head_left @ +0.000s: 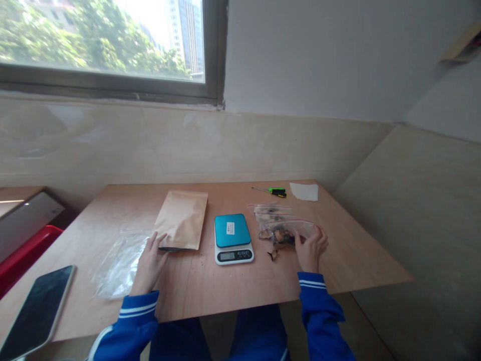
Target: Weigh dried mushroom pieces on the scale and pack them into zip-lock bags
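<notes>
My left hand (150,261) has its fingers apart, with the fingertips resting at the near left corner of a brown kraft paper pouch (184,218). Under and beside that wrist lies a crumpled clear plastic bag (119,263). On the right, my right hand (311,245) is closed on the edge of a clear zip bag (302,226) holding brown pieces that look like dried mushrooms; some fingertips are hidden. One loose brown piece (273,255) lies on the table just in front of it. Between my hands sits a kitchen scale (233,233) with a blue platform.
Behind the zip bag lie another filled zip bag (268,210), a green-and-black screwdriver (272,190) and a white piece of paper (304,191). A phone or tablet (39,306) lies at the table's left edge, near a red chair (32,250). The wooden table (225,293) meets the wall behind.
</notes>
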### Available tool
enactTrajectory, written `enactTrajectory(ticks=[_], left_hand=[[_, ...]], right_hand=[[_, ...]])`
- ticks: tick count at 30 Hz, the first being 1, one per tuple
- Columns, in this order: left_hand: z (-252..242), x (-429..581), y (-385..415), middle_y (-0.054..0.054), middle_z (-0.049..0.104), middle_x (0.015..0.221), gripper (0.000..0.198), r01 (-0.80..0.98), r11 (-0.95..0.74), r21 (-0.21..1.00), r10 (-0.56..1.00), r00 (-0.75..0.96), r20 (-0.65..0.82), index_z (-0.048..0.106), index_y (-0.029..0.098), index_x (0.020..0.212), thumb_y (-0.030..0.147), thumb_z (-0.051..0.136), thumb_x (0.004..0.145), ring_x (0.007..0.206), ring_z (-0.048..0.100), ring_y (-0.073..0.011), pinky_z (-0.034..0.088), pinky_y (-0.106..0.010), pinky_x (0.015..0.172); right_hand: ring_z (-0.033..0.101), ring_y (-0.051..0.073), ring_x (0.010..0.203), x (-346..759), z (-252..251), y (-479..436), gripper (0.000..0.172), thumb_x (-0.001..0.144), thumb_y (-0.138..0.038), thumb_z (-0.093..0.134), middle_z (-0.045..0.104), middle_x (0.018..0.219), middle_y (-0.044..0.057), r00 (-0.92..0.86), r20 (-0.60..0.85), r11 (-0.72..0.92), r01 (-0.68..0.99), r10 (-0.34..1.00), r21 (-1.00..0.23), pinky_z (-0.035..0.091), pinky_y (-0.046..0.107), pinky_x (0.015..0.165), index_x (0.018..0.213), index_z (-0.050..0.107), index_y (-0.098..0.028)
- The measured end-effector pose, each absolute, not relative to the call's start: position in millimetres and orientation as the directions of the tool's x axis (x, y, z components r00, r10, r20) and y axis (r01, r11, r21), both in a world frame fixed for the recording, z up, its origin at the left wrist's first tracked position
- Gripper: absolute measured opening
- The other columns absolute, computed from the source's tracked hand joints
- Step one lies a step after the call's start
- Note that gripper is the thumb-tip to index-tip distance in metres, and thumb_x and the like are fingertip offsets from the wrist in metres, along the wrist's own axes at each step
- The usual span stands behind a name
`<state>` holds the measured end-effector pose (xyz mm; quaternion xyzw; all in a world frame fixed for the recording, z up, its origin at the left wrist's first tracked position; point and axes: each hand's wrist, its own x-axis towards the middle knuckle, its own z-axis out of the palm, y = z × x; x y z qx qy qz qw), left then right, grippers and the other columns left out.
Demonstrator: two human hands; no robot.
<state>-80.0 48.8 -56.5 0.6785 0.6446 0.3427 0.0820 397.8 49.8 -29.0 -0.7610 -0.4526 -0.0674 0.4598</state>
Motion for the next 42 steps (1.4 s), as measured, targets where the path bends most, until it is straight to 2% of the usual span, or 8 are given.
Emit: enactTrajectory(ticks=[3, 6, 9, 13, 21, 29, 38, 42], left_hand=[[-58, -80, 55, -0.011, 0.049, 0.138, 0.05, 0.863, -0.131, 0.489, 0.935, -0.056, 0.349, 0.051, 0.024, 0.126, 0.02, 0.051, 0.077, 0.127, 0.048, -0.033, 0.042, -0.05, 0.102], [-54, -80, 60, -0.011, 0.05, 0.138, 0.052, 0.912, -0.078, 0.402, 0.945, -0.062, 0.322, 0.051, 0.023, 0.129, 0.017, 0.047, 0.078, 0.125, 0.05, -0.0331, 0.043, -0.049, 0.1], [-47, -81, 64, -0.01, 0.053, 0.138, 0.05, 0.933, -0.096, 0.348, 0.956, -0.01, 0.292, 0.05, 0.023, 0.13, 0.018, 0.043, 0.081, 0.122, 0.054, -0.0294, 0.044, -0.042, 0.097], [-39, -84, 68, -0.008, 0.061, 0.129, 0.044, 0.941, -0.124, 0.316, 0.942, 0.012, 0.334, 0.057, 0.023, 0.123, 0.017, 0.041, 0.082, 0.11, 0.062, -0.0255, 0.046, -0.036, 0.091], [-26, -89, 69, -0.005, 0.074, 0.093, 0.025, 0.936, -0.168, 0.31, 0.926, 0.042, 0.375, 0.068, 0.022, 0.091, 0.033, 0.046, 0.088, 0.086, 0.068, -0.0222, 0.046, -0.032, 0.08], [38, -49, 54, -0.002, 0.064, 0.072, 0.03, 0.898, -0.359, 0.255, 0.816, 0.169, 0.553, 0.072, 0.023, 0.091, 0.038, 0.046, 0.092, 0.07, 0.06, -0.0177, 0.042, -0.029, 0.068], [88, -20, 50, 0.001, 0.056, 0.072, 0.026, 0.763, -0.383, 0.52, 0.791, -0.02, 0.612, 0.074, 0.023, 0.09, 0.042, 0.056, 0.087, 0.065, 0.057, -0.0115, 0.044, -0.024, 0.062], [84, -13, 51, 0.0, 0.061, 0.076, 0.021, 0.702, -0.362, 0.614, 0.795, -0.111, 0.596, 0.075, 0.024, 0.089, 0.039, 0.062, 0.083, 0.072, 0.061, -0.0135, 0.047, -0.026, 0.068]], right_hand=[[0.035, 0.042, 0.129, 374, -30, 33, 0.061, 0.084, -0.035, 0.055, 0.04, 0.134, 0.034, 0.494, 0.683, -0.205, 0.863, 0.538, -0.462, 0.033, 0.062, 0.099, 0.131, 0.04, 0.002], [0.045, 0.038, 0.12, 363, -32, 21, 0.046, 0.087, -0.032, 0.052, 0.05, 0.123, 0.029, 0.451, 0.699, -0.125, 0.876, 0.555, -0.465, 0.039, 0.057, 0.097, 0.122, 0.049, -0.002], [0.058, 0.027, 0.101, 358, -39, 15, 0.024, 0.091, -0.02, 0.04, 0.062, 0.103, 0.015, 0.216, 0.562, 0.148, 0.834, 0.799, -0.531, 0.048, 0.046, 0.091, 0.102, 0.06, -0.015], [0.058, 0.025, 0.1, 357, -53, 13, 0.032, 0.085, -0.009, 0.04, 0.066, 0.108, 0.01, -0.099, 0.379, 0.302, 0.795, 0.92, -0.526, 0.048, 0.044, 0.09, 0.102, 0.066, -0.019], [0.061, 0.023, 0.088, 360, -49, 26, 0.021, 0.079, -0.01, 0.052, 0.07, 0.09, 0.008, -0.155, 0.166, 0.224, 0.784, 0.974, -0.58, 0.049, 0.038, 0.083, 0.087, 0.07, -0.017], [0.064, 0.019, 0.088, 300, -13, 86, 0.023, 0.084, -0.014, 0.053, 0.07, 0.101, 0.008, -0.16, 0.303, 0.329, 0.668, 0.939, -0.667, 0.05, 0.035, 0.083, 0.102, 0.066, -0.017], [0.052, 0.025, 0.12, 260, 11, 95, 0.03, 0.089, -0.024, 0.054, 0.06, 0.125, 0.013, -0.149, 0.431, 0.422, 0.63, 0.89, -0.652, 0.039, 0.046, 0.105, 0.118, 0.062, -0.018], [0.059, 0.019, 0.111, 236, 64, 53, 0.025, 0.097, -0.024, 0.042, 0.065, 0.111, 0.008, -0.124, 0.594, 0.599, 0.318, 0.795, -0.735, 0.046, 0.037, 0.098, 0.109, 0.064, -0.021]])
